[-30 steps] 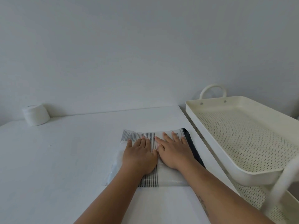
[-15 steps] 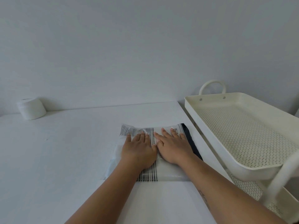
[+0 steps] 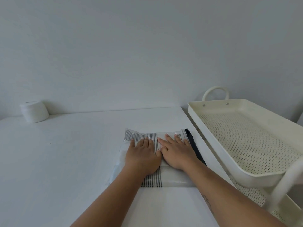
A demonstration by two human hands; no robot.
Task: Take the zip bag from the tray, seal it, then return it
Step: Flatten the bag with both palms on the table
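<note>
You are pressing both hands flat on the bag [image 3: 170, 179], which is lying on the desk [image 3: 65, 161] near its right edge. Your left hand [image 3: 142, 157] and right hand [image 3: 176, 154] are lying side by side, thumbs touching, fingers [image 3: 169, 140] spread toward the bag's far edge. Striped cloth is showing through the clear plastic. The tray [image 3: 213, 145] is standing just beside the desk, its perforated floor bare. A white roll [image 3: 34, 111] is sitting far left by the wall.
</note>
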